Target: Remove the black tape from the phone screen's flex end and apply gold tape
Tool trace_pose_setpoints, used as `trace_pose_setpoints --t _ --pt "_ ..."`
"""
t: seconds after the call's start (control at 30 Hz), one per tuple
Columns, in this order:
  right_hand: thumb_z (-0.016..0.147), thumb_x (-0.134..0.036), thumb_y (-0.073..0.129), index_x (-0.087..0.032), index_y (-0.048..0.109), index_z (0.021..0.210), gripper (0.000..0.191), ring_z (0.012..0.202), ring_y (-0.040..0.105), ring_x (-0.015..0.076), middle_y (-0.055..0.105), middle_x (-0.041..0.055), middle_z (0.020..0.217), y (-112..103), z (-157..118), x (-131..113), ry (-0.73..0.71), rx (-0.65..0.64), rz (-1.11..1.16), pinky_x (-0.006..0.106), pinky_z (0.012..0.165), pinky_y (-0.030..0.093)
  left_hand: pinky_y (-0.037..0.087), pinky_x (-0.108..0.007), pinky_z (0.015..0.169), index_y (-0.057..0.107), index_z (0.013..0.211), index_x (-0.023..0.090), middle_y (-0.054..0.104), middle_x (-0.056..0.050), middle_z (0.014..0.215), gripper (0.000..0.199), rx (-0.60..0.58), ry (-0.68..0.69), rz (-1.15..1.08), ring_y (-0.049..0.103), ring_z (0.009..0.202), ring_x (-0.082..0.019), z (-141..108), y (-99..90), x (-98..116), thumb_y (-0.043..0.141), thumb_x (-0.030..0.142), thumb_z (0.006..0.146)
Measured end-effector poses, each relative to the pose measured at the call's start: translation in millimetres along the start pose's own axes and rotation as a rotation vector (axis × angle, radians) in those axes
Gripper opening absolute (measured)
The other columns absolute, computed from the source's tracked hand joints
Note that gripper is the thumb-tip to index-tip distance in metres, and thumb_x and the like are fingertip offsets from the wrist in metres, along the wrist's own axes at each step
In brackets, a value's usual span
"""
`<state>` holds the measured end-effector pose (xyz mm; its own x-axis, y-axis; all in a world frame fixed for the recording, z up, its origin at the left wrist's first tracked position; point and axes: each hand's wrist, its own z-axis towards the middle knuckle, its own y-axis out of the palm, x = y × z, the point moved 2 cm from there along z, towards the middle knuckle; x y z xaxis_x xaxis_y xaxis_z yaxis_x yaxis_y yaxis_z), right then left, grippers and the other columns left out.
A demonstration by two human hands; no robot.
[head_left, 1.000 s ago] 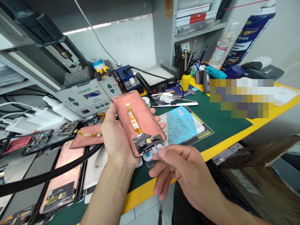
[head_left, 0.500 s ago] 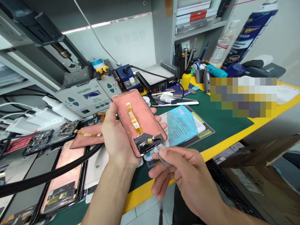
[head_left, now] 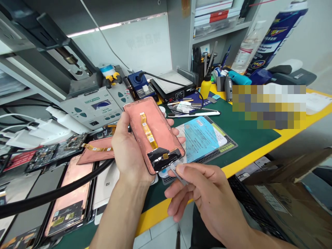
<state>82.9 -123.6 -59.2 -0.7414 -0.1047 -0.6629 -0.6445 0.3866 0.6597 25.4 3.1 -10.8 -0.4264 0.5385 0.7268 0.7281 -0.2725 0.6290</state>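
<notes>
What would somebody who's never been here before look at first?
Probably the salmon-pink phone panel in the middle, held in the left hand, with a golden ribbon strip running down it. Just below its lower edge, the right hand pinches a small flat grey piece. Farther off, the bright yellow bottle near the back of the green mat stands out too.

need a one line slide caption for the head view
Left hand holds a pink phone panel while the right hand pinches a thin grey tool near the panel's lower edge.
</notes>
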Motion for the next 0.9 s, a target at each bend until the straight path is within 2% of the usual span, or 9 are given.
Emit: trace_pose_setpoints --t 0.2,0.43,0.9 --pt "0.085 -0.045 0.072 -0.011 0.073 0.078 0.034 0.045 0.068 0.0171 0.075 0.0088 0.065 -1.4 -1.3 -0.5 -0.003 0.014 -0.027 0.022 0.042 0.054 0.060 -0.046 0.054 0.069 0.100 0.009 0.071 -0.017 0.088 0.067 0.001 -0.020 0.013 0.070 0.068 -0.030 -0.6 1.4 0.5 0.034 0.065 0.094" --pt "0.085 -0.044 0.072 -0.012 0.072 0.075 0.034 0.045 0.068 0.0171 0.074 0.0086 0.064 -0.7 -1.5 -0.3 0.001 0.016 -0.023 0.022 0.041 0.054 0.060 -0.046 0.052 0.069 0.101 0.008 0.071 -0.018 0.089 0.067 0.027 -0.011 0.041 0.070 0.068 -0.032 0.6 1.8 -0.9 0.034 0.065 0.094" --pt "0.087 -0.042 0.071 -0.012 0.072 0.073 0.033 0.045 0.068 0.0168 0.075 0.0082 0.063 -2.1 -2.7 -2.6 0.016 0.027 -0.020 0.021 0.041 0.054 0.060 -0.046 0.053 0.068 0.103 0.012 0.071 -0.017 0.090 0.063 -0.011 -0.026 0.048 0.070 0.070 -0.031 -1.3 3.6 0.5 0.031 0.063 0.096"
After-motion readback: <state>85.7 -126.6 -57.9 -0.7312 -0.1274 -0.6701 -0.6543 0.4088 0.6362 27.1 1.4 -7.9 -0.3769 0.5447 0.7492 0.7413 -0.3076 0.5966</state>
